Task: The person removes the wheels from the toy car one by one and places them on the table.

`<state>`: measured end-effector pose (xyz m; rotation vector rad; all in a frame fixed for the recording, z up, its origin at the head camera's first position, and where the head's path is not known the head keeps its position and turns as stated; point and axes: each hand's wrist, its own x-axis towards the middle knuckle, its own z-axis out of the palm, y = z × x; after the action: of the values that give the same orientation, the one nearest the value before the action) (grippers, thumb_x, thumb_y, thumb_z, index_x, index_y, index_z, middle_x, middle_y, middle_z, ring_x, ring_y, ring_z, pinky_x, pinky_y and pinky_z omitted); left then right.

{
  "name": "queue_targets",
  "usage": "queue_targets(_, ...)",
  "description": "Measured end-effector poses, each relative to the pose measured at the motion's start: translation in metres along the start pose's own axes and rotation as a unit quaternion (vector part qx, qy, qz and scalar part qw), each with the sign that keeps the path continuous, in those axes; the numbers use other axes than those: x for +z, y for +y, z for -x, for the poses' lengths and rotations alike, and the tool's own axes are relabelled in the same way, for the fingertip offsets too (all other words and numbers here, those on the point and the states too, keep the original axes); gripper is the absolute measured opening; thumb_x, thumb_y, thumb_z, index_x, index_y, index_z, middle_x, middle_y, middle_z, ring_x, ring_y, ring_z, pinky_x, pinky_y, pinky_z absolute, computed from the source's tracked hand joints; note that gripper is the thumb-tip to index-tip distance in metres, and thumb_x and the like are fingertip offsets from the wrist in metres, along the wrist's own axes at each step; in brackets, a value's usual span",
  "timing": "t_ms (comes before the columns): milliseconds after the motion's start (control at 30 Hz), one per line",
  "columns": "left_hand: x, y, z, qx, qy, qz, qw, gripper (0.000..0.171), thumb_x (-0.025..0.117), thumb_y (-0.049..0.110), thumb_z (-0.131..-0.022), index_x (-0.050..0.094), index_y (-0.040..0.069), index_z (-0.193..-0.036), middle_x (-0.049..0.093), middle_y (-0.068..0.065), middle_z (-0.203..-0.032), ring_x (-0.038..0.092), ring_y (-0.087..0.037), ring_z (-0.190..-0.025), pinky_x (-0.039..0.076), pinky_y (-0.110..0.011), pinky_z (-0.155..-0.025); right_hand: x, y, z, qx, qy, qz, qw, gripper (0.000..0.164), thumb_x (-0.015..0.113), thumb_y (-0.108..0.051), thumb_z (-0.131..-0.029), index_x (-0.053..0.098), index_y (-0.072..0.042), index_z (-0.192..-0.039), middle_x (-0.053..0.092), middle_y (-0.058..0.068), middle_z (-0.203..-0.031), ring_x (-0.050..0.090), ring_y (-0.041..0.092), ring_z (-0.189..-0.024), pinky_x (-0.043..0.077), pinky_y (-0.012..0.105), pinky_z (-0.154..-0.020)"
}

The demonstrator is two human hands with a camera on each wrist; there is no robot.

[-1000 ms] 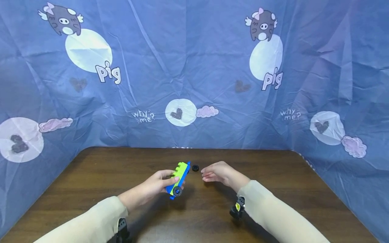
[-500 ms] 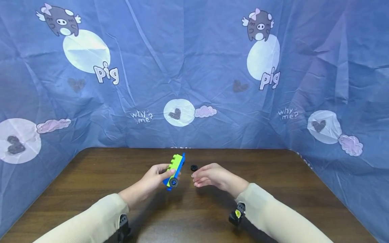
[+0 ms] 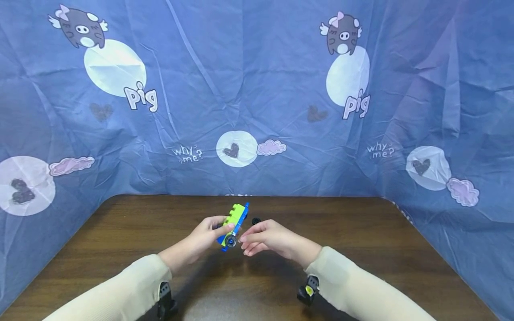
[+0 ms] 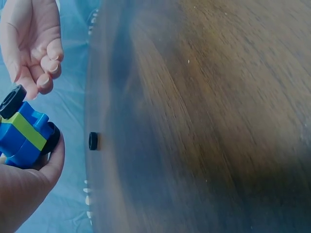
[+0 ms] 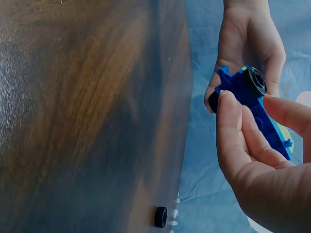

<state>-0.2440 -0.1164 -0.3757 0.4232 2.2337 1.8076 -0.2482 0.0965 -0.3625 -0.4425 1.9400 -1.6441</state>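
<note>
My left hand [image 3: 201, 240] grips a toy car [image 3: 235, 216] built of lime-green and blue blocks, thumb on its near side, held tilted above the table. A black wheel [image 3: 230, 241] sits on the car's near end; the right wrist view shows a second wheel [image 5: 213, 101] across from it. At the other end a bare blue peg [image 5: 287, 143] sticks out. My right hand [image 3: 271, 238] has loosely bent fingers and holds nothing; its fingertips are right beside the near-end wheel. A loose black wheel [image 3: 256, 220] lies on the table behind the right hand.
The brown wooden table [image 3: 120, 240] ends at a blue printed cloth [image 3: 241, 98] that hangs behind and at both sides. Black wrist cameras [image 3: 308, 290] hang below both sleeves, close over the table.
My right hand has moved left, from beside the loose wheel to the car's near end. The left hand has shifted the car slightly up and away. The loose wheel stays on the table.
</note>
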Motion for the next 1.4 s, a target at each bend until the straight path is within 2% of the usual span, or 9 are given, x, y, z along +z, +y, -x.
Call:
queue_targets(167,0.003,0.002,-0.002,-0.007,0.005,-0.007,0.9999,0.046,0.054,0.023,-0.099,0.051,-0.011,-0.128,0.069,-0.016,-0.107,0.065,-0.012,-0.088,0.048,-0.039,-0.094,0.005,0.000,-0.001,-0.002,-0.019,-0.001,1.000,0.029,0.062,-0.006,-0.092,0.060,0.017,-0.110,0.071,0.024,-0.091,0.069,0.015,-0.070,0.058,0.038,-0.078)
queue_targets(333,0.008,0.003,-0.003,-0.010,0.007,-0.009,0.9999,0.047,0.055,0.024,-0.098,0.051,-0.012,-0.128,0.069,-0.011,-0.105,0.063,-0.011,-0.088,0.048,-0.038,-0.093,0.010,0.000,-0.001,0.003,-0.031,0.018,0.999,0.025,0.064,-0.010,-0.093,0.063,0.012,-0.106,0.071,0.018,-0.086,0.069,0.014,-0.068,0.058,0.039,-0.078)
queue_targets(567,0.013,0.005,-0.003,-0.035,0.022,-0.006,0.9991,0.046,0.055,0.023,-0.098,0.051,-0.010,-0.130,0.067,-0.013,-0.112,0.063,-0.015,-0.096,0.045,-0.043,-0.098,0.019,0.000,0.002,-0.013,-0.030,0.028,0.999,0.019,0.063,-0.012,-0.093,0.060,0.006,-0.096,0.070,0.012,-0.079,0.067,0.013,-0.063,0.059,0.039,-0.074)
queue_targets(867,0.017,0.007,-0.005,-0.055,0.030,0.010,0.9980,0.044,0.055,0.021,-0.098,0.051,-0.009,-0.130,0.065,-0.015,-0.115,0.062,-0.018,-0.101,0.045,-0.045,-0.100,0.022,0.004,0.002,-0.051,0.004,0.080,0.995,0.021,0.065,-0.016,-0.093,0.058,0.004,-0.090,0.070,0.022,-0.080,0.065,0.012,-0.060,0.057,0.049,-0.074)
queue_targets(1167,0.020,0.005,-0.006,-0.050,0.034,0.024,0.9979,0.044,0.055,0.019,-0.098,0.050,-0.011,-0.130,0.065,-0.016,-0.114,0.061,-0.018,-0.100,0.045,-0.044,-0.099,0.025,0.004,0.005,-0.075,0.016,0.104,0.992,0.027,0.064,-0.019,-0.094,0.061,0.006,-0.085,0.069,0.026,-0.079,0.065,0.013,-0.058,0.058,0.048,-0.068)
queue_targets(1400,0.019,0.003,-0.006,-0.039,0.016,0.029,0.9987,0.047,0.053,0.020,-0.099,0.046,-0.015,-0.131,0.064,-0.018,-0.113,0.062,-0.015,-0.095,0.051,-0.036,-0.091,0.027,0.006,0.005,-0.086,0.034,0.118,0.989,0.029,0.064,-0.020,-0.094,0.063,0.007,-0.084,0.068,0.027,-0.078,0.064,0.014,-0.057,0.058,0.049,-0.066)
